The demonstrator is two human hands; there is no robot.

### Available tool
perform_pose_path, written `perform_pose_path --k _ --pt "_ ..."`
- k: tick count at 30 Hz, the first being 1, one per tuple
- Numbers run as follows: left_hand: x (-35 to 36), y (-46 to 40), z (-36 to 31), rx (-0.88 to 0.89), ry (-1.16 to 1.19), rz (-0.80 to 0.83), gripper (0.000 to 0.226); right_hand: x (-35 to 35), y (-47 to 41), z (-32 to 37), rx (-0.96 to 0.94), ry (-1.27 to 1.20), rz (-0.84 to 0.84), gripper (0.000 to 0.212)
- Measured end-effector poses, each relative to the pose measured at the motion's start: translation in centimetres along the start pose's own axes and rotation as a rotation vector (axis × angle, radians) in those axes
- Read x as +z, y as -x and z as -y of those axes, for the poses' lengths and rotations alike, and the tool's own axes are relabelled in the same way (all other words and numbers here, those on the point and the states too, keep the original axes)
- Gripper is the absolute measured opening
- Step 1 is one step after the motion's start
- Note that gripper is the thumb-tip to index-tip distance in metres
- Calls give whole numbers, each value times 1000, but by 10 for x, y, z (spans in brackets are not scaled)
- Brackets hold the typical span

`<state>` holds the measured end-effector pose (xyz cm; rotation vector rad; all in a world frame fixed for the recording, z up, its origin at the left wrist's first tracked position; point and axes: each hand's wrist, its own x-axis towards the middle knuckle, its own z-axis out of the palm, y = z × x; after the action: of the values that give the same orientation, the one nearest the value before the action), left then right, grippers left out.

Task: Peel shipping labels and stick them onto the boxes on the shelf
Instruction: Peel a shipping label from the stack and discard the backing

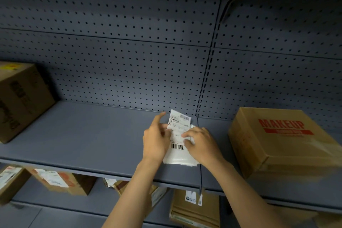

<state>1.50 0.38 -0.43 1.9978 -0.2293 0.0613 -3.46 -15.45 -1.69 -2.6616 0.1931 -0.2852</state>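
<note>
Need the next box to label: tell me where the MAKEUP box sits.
The MAKEUP box sits on the middle shelf, right of both hands and the label stack.

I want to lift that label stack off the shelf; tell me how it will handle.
The label stack looks thin and papery, so probably floppy and light. Its sheets seem fanned at the lower edge, so they may slide apart. The top label already curls upward.
</note>
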Motion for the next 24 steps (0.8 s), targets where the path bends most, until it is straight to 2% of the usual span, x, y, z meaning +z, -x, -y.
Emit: perform_pose_path --k 3,7,10,16,18,20,22,24 --pt "-8 -2 -11 -34 121 -34 49 -17 -6 -1 39 -160 -229 26" --pt "-21 -9 -30 -45 257 -55 47 -58 -17 11 95 -368 -414 49" --pt "-31 -14 -48 -26 334 -57 45 -91 -24 26 97 -492 -395 49" --pt "-46 -14 -88 17 412 69 32 -130 -25 42 55 -799 -377 22" --pt "-49 -16 -99 17 398 77 36 -138 -21 45 43 -861 -388 15" --pt "-48 -15 -109 64 294 -9 43 -146 -17 49 14 -897 -395 11" --pt "-44 -7 -121 226 70 -171 41 -152 -14 53 -7 -889 -401 10" --pt "-37 5 -133 426 -34 -274 25 -157 -11 58 -24 -873 -402 10"
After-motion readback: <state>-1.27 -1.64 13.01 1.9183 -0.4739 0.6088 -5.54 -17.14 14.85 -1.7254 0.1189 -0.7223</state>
